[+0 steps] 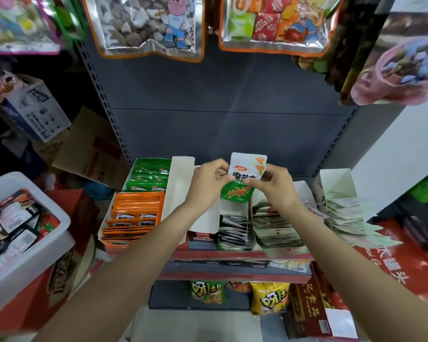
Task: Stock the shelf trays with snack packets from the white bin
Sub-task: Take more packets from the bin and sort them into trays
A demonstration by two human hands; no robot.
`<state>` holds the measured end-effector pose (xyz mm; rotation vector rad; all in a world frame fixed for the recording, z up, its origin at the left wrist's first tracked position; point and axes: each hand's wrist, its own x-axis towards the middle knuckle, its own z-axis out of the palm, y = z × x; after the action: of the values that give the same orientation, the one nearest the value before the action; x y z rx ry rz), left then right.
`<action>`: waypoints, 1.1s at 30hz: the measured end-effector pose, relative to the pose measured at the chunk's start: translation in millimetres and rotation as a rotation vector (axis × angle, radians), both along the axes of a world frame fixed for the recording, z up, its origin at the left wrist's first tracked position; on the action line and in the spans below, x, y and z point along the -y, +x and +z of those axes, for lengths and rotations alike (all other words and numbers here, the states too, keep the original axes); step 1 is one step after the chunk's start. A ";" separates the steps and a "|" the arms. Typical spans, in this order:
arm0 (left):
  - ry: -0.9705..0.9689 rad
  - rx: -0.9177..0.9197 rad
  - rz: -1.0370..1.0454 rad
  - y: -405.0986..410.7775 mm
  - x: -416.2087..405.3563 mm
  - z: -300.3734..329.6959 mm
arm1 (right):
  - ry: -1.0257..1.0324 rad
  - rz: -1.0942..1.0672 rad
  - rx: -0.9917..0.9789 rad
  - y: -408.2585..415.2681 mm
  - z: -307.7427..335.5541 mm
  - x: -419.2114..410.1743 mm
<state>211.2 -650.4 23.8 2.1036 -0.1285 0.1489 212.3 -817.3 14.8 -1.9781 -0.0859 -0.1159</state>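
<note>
Above shelf trays (pixel 235 213), white-and-green snack packet (pixel 245 178) pinched upright.

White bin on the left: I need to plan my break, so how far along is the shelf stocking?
Done: the orange packets and green packets already fill their trays. In hand: the left hand and right hand both pinch a green-and-white packet above the narrow middle tray. Left: the white bin still holds many packets, so plenty remains.
</note>
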 end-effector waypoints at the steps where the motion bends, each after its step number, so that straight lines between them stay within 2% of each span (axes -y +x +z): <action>1: 0.002 0.005 0.005 0.4 1.1 -2.6 | -0.045 -0.001 0.014 0.9 0.0 1.0; 8: 0.066 -0.047 -0.066 -0.1 -3.6 -22.3 | -0.151 0.024 -0.072 -3.8 -8.9 0.0; 13: 0.186 -0.002 -0.081 -1.6 -3.3 -29.5 | -0.390 0.088 0.024 -3.4 -3.0 0.8; 16: 0.165 -0.021 -0.090 -1.6 -2.4 -31.8 | -0.525 0.112 0.084 1.0 1.1 1.6; 21: 0.213 0.015 -0.007 -11.6 -7.8 -40.0 | -0.616 0.033 0.148 4.6 -0.3 3.0; 23: 0.257 -0.052 -0.122 -21.9 -13.7 -44.9 | -0.622 0.025 0.159 4.3 -2.7 4.7; 26: 0.468 -0.212 -0.364 -31.5 -18.9 -54.0 | -0.698 0.089 0.158 1.7 -9.2 2.7; 29: 0.590 -0.166 -0.431 -30.3 -19.4 -58.9 | -0.792 0.189 0.102 2.6 -15.6 -3.0; 33: 0.614 -0.109 -0.393 -27.3 -16.5 -63.5 | -1.039 0.337 -0.016 7.2 -21.1 -9.2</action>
<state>183.9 -633.9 -39.7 2.6343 -0.5778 -0.2763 219.4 -808.1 -6.4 -2.9547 -0.5576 0.2115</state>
